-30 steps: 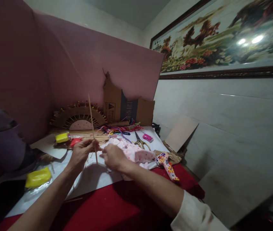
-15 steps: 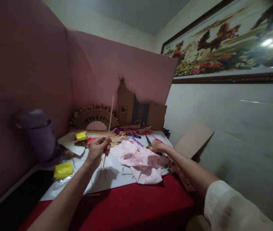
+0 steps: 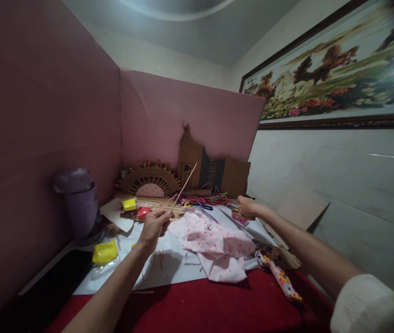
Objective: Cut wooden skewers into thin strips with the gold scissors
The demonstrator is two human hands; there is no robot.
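L hand (image 3: pixel 155 226) pinching thin straight wood stick (image 3: pixel 184 187) over worktop (image 3: pixel 183 307), far-left of crumpled dotted cloth (image 3: pixel 218 240); long axis slanted, tip up & right. R hand (image 3: pixel 248 207) gripping gold-handled scissors (image 3: pixel 237 212).

The lower end of the thin, pale wooden stick (image 3: pixel 185 186) is hidden in the fingers of the left hand (image 3: pixel 155 227). The right hand (image 3: pixel 247 207) is slightly blurred and covers part of the gold-handled metal scissors (image 3: pixel 236 211); how their 2 blades stand cannot be told. Printing on the torn brown cardboard (image 3: pixel 190 151) is too small to read. The right edge cuts off the dark-framed horse picture (image 3: pixel 322 81) and the white fabric sleeve (image 3: pixel 363 300); the bottom edge cuts off the red cloth (image 3: pixel 183 305). The flat black shape (image 3: pixel 58 273) is too dark to identify.
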